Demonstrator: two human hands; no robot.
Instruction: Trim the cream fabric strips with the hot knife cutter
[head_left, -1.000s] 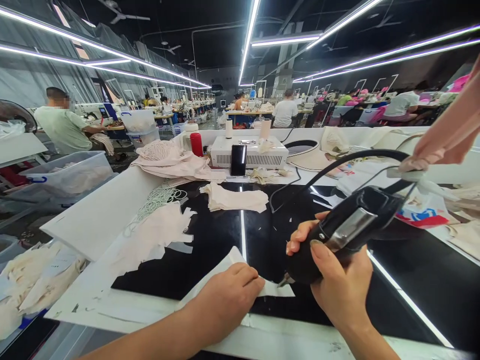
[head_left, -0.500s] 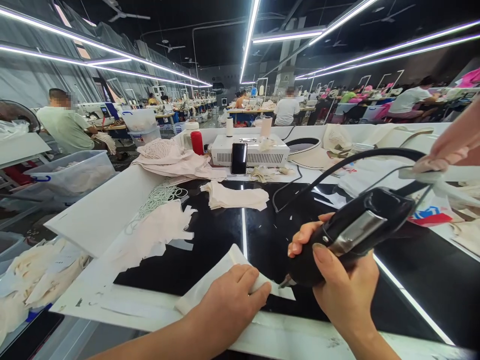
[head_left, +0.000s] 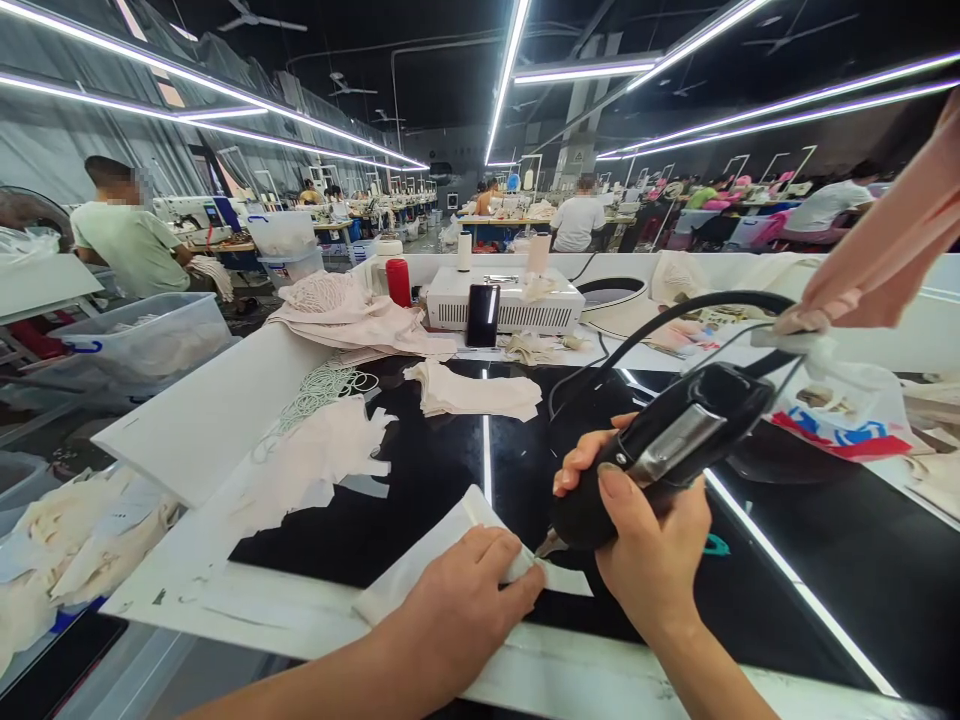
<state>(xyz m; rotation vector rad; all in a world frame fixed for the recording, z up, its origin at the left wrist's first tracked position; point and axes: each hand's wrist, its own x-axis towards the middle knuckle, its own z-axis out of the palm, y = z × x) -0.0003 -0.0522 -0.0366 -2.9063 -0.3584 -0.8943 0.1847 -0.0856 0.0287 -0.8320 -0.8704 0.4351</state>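
My right hand (head_left: 660, 560) is wrapped around a black corded handheld cutter (head_left: 694, 425) with a metal plate on its side. Its pointed metal tip slants down to the left and meets the edge of a folded piece of white fabric (head_left: 431, 555). Close beside that tip, my left hand (head_left: 469, 595) presses the fabric to the glossy black tabletop (head_left: 360, 550), thumb and fingers drawn together on it. A narrow tail of the fabric shows to the right of my fingertips.
Further back lie a stack of cut fabric (head_left: 472, 390), pale cut pieces (head_left: 319, 460) and green cord (head_left: 322, 395). A phone (head_left: 482, 315) leans on a white vented box (head_left: 517, 300). The cutter's cable (head_left: 652, 325) is tied to a hanging pink cloth (head_left: 870, 250). A plastic bag (head_left: 847, 410) sits right.
My right hand has brought the cutter left, so its tip now reaches the fabric edge by my left fingertips. The pink cloth and cable shifted left too. My left hand stays nearly still.
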